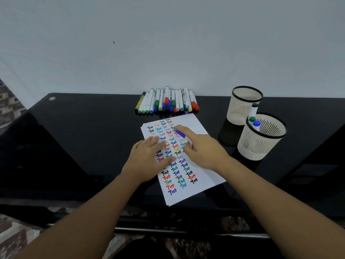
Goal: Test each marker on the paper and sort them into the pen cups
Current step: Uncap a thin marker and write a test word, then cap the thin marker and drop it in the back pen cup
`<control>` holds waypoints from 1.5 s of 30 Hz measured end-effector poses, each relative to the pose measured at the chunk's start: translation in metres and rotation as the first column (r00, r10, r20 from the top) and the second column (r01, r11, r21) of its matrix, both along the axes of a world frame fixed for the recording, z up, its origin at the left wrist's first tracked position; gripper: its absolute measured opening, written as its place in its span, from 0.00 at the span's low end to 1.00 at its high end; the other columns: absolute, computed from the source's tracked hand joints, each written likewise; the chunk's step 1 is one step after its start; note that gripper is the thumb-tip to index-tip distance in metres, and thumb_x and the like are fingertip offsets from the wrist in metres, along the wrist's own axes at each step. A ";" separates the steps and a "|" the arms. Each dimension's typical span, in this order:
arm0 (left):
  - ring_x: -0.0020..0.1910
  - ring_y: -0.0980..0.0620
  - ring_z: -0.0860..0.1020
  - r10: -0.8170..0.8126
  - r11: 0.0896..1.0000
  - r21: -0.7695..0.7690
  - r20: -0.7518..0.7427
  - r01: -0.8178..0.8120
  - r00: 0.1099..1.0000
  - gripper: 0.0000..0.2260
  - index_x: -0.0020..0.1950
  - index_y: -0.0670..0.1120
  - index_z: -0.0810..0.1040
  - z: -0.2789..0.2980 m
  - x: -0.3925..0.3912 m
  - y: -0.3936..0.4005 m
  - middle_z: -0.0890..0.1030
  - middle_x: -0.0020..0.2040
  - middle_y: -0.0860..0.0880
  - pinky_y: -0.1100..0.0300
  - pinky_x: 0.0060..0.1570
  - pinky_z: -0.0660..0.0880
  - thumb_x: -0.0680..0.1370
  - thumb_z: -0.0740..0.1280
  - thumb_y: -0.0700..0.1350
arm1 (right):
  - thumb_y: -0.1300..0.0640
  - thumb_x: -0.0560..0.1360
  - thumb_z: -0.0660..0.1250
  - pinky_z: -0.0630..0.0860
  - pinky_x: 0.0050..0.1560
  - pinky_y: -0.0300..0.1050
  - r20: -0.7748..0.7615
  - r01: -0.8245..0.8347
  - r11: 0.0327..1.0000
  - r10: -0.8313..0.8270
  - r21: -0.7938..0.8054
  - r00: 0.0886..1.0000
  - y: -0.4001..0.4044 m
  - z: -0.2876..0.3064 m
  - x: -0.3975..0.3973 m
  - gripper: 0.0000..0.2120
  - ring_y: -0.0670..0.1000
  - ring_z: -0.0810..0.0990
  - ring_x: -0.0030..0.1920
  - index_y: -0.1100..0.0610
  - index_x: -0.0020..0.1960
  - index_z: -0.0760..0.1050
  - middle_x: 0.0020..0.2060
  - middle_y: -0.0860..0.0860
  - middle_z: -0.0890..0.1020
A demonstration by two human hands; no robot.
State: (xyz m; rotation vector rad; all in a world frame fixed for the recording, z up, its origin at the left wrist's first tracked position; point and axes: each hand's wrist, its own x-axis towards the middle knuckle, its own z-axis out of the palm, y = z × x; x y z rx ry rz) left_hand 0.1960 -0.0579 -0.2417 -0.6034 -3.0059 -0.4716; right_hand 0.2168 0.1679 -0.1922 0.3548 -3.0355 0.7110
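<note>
A white paper (201, 176) covered in coloured "Test" words lies on the black table. My left hand (149, 157) rests flat on the sheet's left part, fingers straight. My right hand (201, 148) grips a blue marker (181, 134), whose tip touches the upper part of the sheet. A pile of capped markers (167, 101) lies by the wall behind the sheet. Two beige pen cups stand at the right: the far cup (244, 104) looks empty, the near cup (261, 139) holds three markers with green, blue and dark ends.
The glossy black table (84, 137) runs against a pale wall. Its front edge lies just below the paper. Patterned floor shows at the left and bottom.
</note>
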 end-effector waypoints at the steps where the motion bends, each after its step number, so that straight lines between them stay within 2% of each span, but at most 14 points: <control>1: 0.80 0.52 0.57 0.002 1.000 -0.001 0.000 -0.002 1.000 0.39 0.79 0.57 0.65 0.000 0.000 0.000 0.62 0.81 0.53 0.48 0.79 0.53 0.74 0.53 0.78 | 0.51 0.85 0.57 0.76 0.32 0.51 -0.003 0.007 1.000 -0.007 -0.025 1.000 0.000 -0.001 0.000 0.28 0.51 0.77 0.32 0.31 0.79 0.51 0.33 0.51 0.79; 6: 0.80 0.53 0.57 0.004 1.000 -0.010 0.015 -0.004 1.000 0.40 0.79 0.57 0.65 0.002 0.001 0.001 0.61 0.81 0.53 0.48 0.79 0.52 0.73 0.53 0.78 | 0.51 0.84 0.57 0.80 0.34 0.54 -0.007 0.025 0.995 -0.026 -0.101 1.000 0.001 -0.008 0.008 0.28 0.51 0.80 0.34 0.30 0.77 0.51 0.39 0.51 0.83; 9: 0.81 0.52 0.55 0.004 1.000 -0.015 0.026 -0.004 1.000 0.39 0.80 0.58 0.63 0.004 0.002 0.002 0.60 0.82 0.53 0.48 0.79 0.50 0.74 0.55 0.77 | 0.53 0.86 0.54 0.73 0.33 0.47 0.037 0.049 0.985 -0.043 -0.164 0.998 0.000 -0.006 0.011 0.27 0.48 0.78 0.35 0.33 0.80 0.51 0.44 0.50 0.82; 11: 0.81 0.52 0.54 0.003 1.000 -0.022 0.035 -0.003 0.999 0.39 0.80 0.58 0.62 0.004 0.002 0.002 0.59 0.82 0.53 0.48 0.79 0.49 0.74 0.54 0.77 | 0.55 0.88 0.52 0.70 0.38 0.43 0.052 0.038 0.984 -0.029 -0.177 0.998 0.001 -0.004 0.011 0.24 0.46 0.76 0.39 0.35 0.80 0.57 0.49 0.50 0.81; 14: 0.81 0.52 0.53 0.005 1.000 -0.028 0.036 -0.004 0.999 0.40 0.80 0.58 0.62 0.004 0.001 0.002 0.59 0.82 0.53 0.48 0.79 0.49 0.73 0.54 0.78 | 0.54 0.87 0.54 0.77 0.51 0.47 0.113 0.089 0.956 -0.059 -0.281 0.992 0.005 -0.003 0.014 0.17 0.50 0.81 0.49 0.41 0.72 0.70 0.58 0.49 0.82; 19: 0.81 0.52 0.54 -0.003 0.999 -0.045 0.037 0.005 0.999 0.41 0.80 0.58 0.62 0.002 0.000 0.000 0.58 0.82 0.54 0.47 0.79 0.50 0.73 0.52 0.79 | 0.62 0.81 0.67 0.80 0.58 0.47 0.190 0.138 0.879 -0.055 -0.457 0.980 0.011 0.001 0.016 0.20 0.49 0.82 0.55 0.43 0.66 0.66 0.53 0.45 0.81; 22: 0.81 0.52 0.54 -0.001 0.999 -0.048 0.040 0.003 0.999 0.41 0.80 0.59 0.61 0.004 -0.001 0.001 0.58 0.82 0.54 0.47 0.79 0.49 0.73 0.52 0.79 | 0.61 0.82 0.67 0.83 0.52 0.45 0.164 0.175 0.849 -0.107 -0.499 0.981 0.014 -0.001 0.014 0.13 0.44 0.84 0.49 0.45 0.58 0.69 0.49 0.46 0.82; 24: 0.81 0.52 0.54 0.002 0.999 -0.043 0.043 0.000 0.999 0.40 0.80 0.59 0.61 0.004 0.000 0.001 0.58 0.82 0.54 0.47 0.79 0.49 0.73 0.53 0.78 | 0.51 0.86 0.61 0.82 0.47 0.44 0.164 0.201 0.819 -0.133 -0.538 0.978 0.014 0.001 0.017 0.02 0.44 0.82 0.40 0.45 0.56 0.72 0.44 0.47 0.83; 27: 0.81 0.51 0.54 0.001 1.000 -0.029 0.036 0.000 0.999 0.40 0.80 0.58 0.62 0.003 0.001 0.001 0.59 0.82 0.53 0.47 0.79 0.49 0.73 0.53 0.78 | 0.41 0.85 0.58 0.74 0.42 0.48 0.104 0.204 0.878 -0.176 -0.433 0.979 0.016 0.005 0.021 0.14 0.50 0.75 0.36 0.47 0.58 0.78 0.40 0.55 0.80; 29: 0.81 0.51 0.54 -0.001 1.000 -0.019 0.035 0.002 0.999 0.40 0.80 0.58 0.63 0.003 0.001 0.001 0.59 0.82 0.53 0.47 0.79 0.49 0.73 0.54 0.78 | 0.46 0.85 0.60 0.74 0.42 0.49 0.044 0.188 0.907 -0.185 -0.376 0.982 0.018 0.007 0.022 0.13 0.51 0.77 0.37 0.53 0.58 0.78 0.39 0.57 0.81; 31: 0.81 0.51 0.54 -0.003 1.000 -0.017 0.037 0.003 0.999 0.40 0.80 0.58 0.63 0.003 0.002 0.001 0.59 0.82 0.53 0.48 0.79 0.49 0.73 0.54 0.78 | 0.50 0.85 0.63 0.75 0.40 0.44 0.010 0.177 0.923 -0.185 -0.342 0.983 0.019 0.009 0.024 0.08 0.48 0.77 0.36 0.52 0.60 0.72 0.37 0.51 0.80; 36: 0.81 0.51 0.54 -0.005 1.000 -0.014 0.035 0.006 0.999 0.41 0.80 0.58 0.63 0.001 0.000 0.000 0.59 0.82 0.53 0.47 0.79 0.49 0.72 0.53 0.79 | 0.49 0.83 0.67 0.76 0.40 0.42 -0.117 0.151 0.949 -0.189 -0.275 0.975 0.025 0.022 0.032 0.07 0.47 0.77 0.37 0.51 0.56 0.72 0.38 0.44 0.78; 42: 0.81 0.51 0.53 -0.013 0.999 -0.029 0.059 0.015 0.998 0.44 0.80 0.58 0.62 0.004 0.001 0.001 0.57 0.82 0.53 0.47 0.79 0.48 0.70 0.52 0.81 | 0.50 0.85 0.63 0.74 0.37 0.47 -0.304 0.123 0.960 -0.200 -0.253 0.931 0.044 0.063 0.047 0.06 0.44 0.77 0.36 0.51 0.52 0.72 0.39 0.44 0.78; 45: 0.82 0.51 0.51 -0.018 0.999 -0.032 0.079 0.021 0.997 0.47 0.81 0.58 0.61 0.004 0.002 0.001 0.56 0.83 0.53 0.46 0.79 0.47 0.68 0.50 0.83 | 0.49 0.85 0.62 0.70 0.36 0.44 -0.348 0.180 0.941 -0.277 -0.285 0.896 0.059 0.089 0.055 0.09 0.42 0.77 0.37 0.52 0.50 0.74 0.36 0.42 0.78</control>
